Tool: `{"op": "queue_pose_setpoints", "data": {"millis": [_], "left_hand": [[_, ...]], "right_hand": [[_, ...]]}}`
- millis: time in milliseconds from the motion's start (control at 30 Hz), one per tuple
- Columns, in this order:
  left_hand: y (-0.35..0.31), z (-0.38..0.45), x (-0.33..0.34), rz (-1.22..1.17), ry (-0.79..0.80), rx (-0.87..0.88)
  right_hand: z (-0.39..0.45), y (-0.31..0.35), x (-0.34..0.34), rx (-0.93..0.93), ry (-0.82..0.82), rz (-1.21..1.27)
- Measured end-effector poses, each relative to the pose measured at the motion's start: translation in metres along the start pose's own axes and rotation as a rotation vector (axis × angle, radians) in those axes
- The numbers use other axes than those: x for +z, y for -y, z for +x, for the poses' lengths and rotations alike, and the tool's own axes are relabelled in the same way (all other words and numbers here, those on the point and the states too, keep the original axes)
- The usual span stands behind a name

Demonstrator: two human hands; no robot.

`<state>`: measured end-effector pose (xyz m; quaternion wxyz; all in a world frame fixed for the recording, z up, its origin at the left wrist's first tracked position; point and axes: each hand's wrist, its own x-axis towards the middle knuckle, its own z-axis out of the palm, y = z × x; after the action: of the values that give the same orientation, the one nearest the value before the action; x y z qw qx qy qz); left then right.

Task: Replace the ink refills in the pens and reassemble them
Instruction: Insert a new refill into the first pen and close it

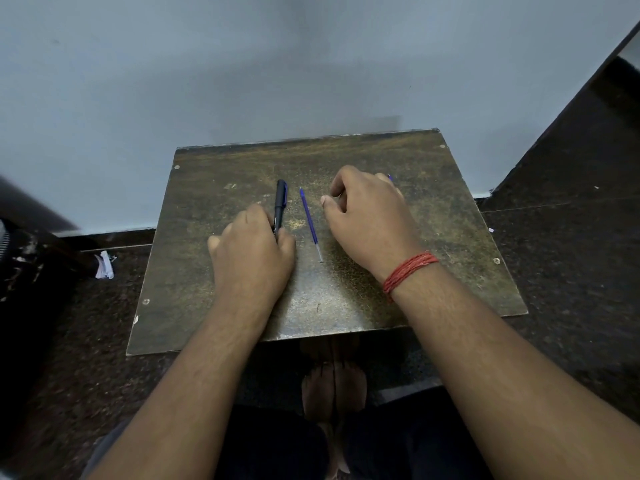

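left hand: my left hand (254, 252) is curled down over the near end of the black pen (280, 206), fingers closed around the barrel, so that one's gripped. The capped far end sticks out past my knuckles.

refill: the blue refill (309, 221) lies loose on the board (346, 289), just right of the pen, touching neither hand. Its thin clear tip points back toward me.

right hand: my right hand (369, 220) sits right of the refill, fingers loosely curled, thumb poking toward it. A bit of something blue shows at the far side of the knuckles. Could be another refill or pen part under there, honestly can't tell, so I can't say if this hand is holding anything.

wrist: red thread band (410, 270) on the right wrist, clear of everything.

risk, rolling: the refill is thin and round on a hard flat board. If I nudge it with that thumb going in, my guess is it rolls off toward the near edge and onto the dark floor (571, 254).

risk, mix-up: if that blue bit really is a second refill, old and new could get swapped.

risk, tip: pinching the refill near the clear tip could bend it or smear ink. Mid-body looks safer.

risk, pen: pulling the pen apart one-handed could send small bits flying.
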<state>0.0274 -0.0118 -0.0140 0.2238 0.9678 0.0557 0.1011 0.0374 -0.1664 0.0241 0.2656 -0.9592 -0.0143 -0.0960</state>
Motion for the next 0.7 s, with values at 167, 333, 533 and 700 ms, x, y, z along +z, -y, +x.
{"op": "queue_pose_setpoints", "data": {"millis": [167, 333, 533, 700], "left_hand": [[0.000, 0.001, -0.001, -0.006, 0.000, -0.012], [-0.001, 0.003, -0.001, 0.013, -0.015, 0.017], [0.004, 0.002, 0.000, 0.060, -0.043, 0.022], [0.009, 0.005, -0.002, 0.089, -0.051, 0.009]], "right_hand": [[0.000, -0.001, -0.001, 0.004, -0.014, 0.023], [0.002, -0.004, 0.000, 0.022, -0.032, 0.058], [0.002, -0.005, 0.000, 0.012, -0.010, 0.076], [0.002, -0.004, 0.002, -0.001, -0.015, 0.087]]}}
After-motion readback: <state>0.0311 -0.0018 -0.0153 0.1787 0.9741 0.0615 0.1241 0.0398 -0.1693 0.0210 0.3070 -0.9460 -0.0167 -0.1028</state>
